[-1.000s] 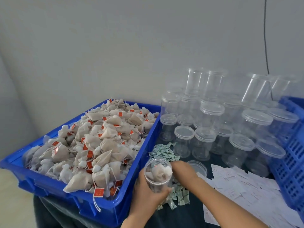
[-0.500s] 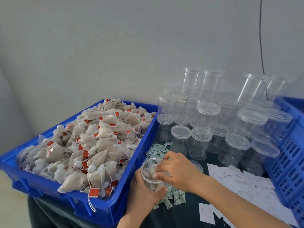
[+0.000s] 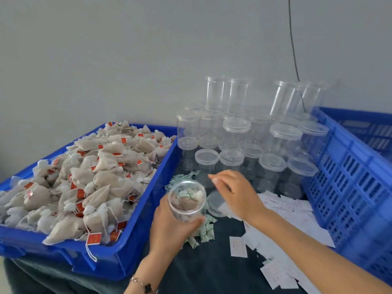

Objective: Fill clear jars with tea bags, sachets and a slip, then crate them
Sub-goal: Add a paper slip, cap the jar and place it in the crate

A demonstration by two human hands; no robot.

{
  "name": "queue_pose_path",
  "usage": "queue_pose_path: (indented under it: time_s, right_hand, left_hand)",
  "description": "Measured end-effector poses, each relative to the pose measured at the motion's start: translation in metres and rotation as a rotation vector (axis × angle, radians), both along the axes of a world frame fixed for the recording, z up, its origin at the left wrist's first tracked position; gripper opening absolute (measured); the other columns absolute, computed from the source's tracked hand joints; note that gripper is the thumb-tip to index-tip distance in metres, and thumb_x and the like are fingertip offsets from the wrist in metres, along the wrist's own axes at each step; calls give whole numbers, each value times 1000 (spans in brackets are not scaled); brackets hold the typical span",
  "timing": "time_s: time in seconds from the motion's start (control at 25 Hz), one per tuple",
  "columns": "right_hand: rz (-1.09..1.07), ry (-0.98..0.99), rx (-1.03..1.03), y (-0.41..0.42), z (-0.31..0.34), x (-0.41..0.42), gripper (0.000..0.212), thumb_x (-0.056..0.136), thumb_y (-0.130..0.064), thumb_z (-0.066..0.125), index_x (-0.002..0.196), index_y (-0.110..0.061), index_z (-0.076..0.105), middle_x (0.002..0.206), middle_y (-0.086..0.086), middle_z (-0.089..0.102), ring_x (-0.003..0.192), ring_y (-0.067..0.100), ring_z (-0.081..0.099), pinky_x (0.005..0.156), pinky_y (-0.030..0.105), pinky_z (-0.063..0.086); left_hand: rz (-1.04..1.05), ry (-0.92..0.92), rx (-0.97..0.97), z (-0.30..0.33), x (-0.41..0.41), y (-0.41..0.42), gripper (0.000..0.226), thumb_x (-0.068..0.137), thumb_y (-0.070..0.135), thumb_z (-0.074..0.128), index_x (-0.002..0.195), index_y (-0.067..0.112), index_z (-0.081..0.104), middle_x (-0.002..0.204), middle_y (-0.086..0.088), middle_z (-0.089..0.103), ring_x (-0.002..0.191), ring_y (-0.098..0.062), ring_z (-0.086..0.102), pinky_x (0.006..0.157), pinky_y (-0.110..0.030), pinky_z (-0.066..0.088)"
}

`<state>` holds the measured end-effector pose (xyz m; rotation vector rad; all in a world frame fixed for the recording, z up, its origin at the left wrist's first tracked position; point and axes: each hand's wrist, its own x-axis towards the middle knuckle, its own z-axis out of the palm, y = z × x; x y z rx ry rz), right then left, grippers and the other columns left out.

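Observation:
My left hand [image 3: 169,228] grips an open clear jar [image 3: 187,200], tilted toward me, with tea bags and green-white sachets inside. Just right of the jar's mouth, my right hand [image 3: 237,194] hovers with its fingers relaxed and nothing in them. A loose clear lid [image 3: 214,203] lies on the dark cloth, partly under that hand. Small green sachets [image 3: 204,231] are scattered below and behind the jar. White paper slips [image 3: 282,211] lie spread at the right. A blue tray [image 3: 118,249] heaped with tea bags [image 3: 89,177] fills the left.
Several lidded empty clear jars [image 3: 235,136] stand stacked behind the hands, against the grey wall. A blue slatted crate [image 3: 350,179] stands at the right edge. A dark cloth [image 3: 212,266] covers the table. A black cable [image 3: 293,45] hangs down the wall.
My right hand was at the jar's mouth with sachets; it has now lifted away to the right, empty, and sachets lie in the jar. The left hand still holds the jar.

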<state>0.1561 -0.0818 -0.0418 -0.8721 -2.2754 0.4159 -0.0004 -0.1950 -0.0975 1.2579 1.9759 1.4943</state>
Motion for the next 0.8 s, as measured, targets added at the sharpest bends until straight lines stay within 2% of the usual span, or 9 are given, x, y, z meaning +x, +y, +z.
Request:
queue_pose_path:
  time_s: [0.16, 0.28, 0.36, 0.44, 0.52, 0.56, 0.64, 0.72, 0.8]
  right_hand:
    - [-307, -362, -124, 18, -32, 77, 25, 96, -21, 49, 114, -21, 68, 115, -2, 65, 105, 14, 58, 87, 26, 43]
    - [-203, -438, -200, -4, -67, 103, 21, 93, -28, 53, 109, -29, 68, 111, -11, 65, 102, 7, 57, 89, 22, 43]
    - [-69, -493, -133, -22, -86, 101, 21, 90, -36, 53, 103, -27, 67, 105, -10, 65, 109, 9, 55, 87, 23, 40]
    - [35, -558, -65, -32, -100, 97, 37, 90, -47, 49, 119, -26, 59, 125, -12, 59, 134, 8, 35, 102, 29, 29]
    - [45, -645, 20, -37, -107, 93, 57, 89, -59, 45, 136, -27, 48, 143, -16, 45, 143, 7, 18, 114, 34, 19]
    - [34, -693, 126, -39, -108, 91, 60, 85, -65, 49, 133, -29, 54, 139, -17, 48, 140, 8, 28, 112, 35, 26]
    - [31, -718, 230, -42, -108, 83, 53, 69, -70, 66, 106, -33, 72, 114, -21, 66, 118, 5, 56, 93, 31, 49]
    - [62, -711, 330, -43, -114, 75, 47, 59, -60, 80, 94, -29, 77, 99, -17, 72, 106, 5, 64, 84, 31, 54]
    - [83, -714, 388, -42, -126, 76, 44, 56, -41, 87, 94, -21, 77, 97, -8, 74, 104, 9, 65, 83, 34, 56]
  left_hand:
    - [-167, 7, 17, 5, 46, 9, 78, 42, 58, 80, 103, 69, 33, 105, 37, 52, 97, 18, 51, 70, -2, 42]
    - [-231, 15, -50, -6, 74, 10, 84, 42, 62, 79, 114, 60, 35, 109, 25, 55, 102, 6, 53, 80, -15, 47]
    - [-241, 56, -89, -13, 77, 10, 98, 42, 67, 78, 127, 47, 36, 114, 20, 54, 108, -3, 53, 89, -30, 50]
    - [-232, 80, -102, -18, 71, 10, 102, 43, 67, 78, 132, 39, 38, 118, 17, 54, 113, -7, 52, 93, -34, 49]
    - [-192, 70, -101, -20, 60, 9, 106, 42, 66, 77, 136, 36, 36, 123, 16, 53, 117, -9, 51, 96, -35, 47]
    - [-168, 68, -98, -20, 54, 8, 109, 42, 66, 76, 138, 37, 35, 125, 15, 52, 118, -9, 50, 97, -35, 46]
    - [-144, 67, -100, -20, 47, 6, 111, 42, 66, 76, 140, 39, 32, 129, 15, 51, 121, -9, 49, 99, -35, 45]
    - [-145, 60, -94, -19, 43, 4, 108, 43, 65, 76, 138, 41, 31, 130, 17, 50, 122, -8, 47, 100, -33, 44]
    - [-145, 64, -100, -19, 42, 3, 107, 44, 65, 77, 137, 44, 30, 129, 21, 48, 123, -6, 46, 99, -30, 43]
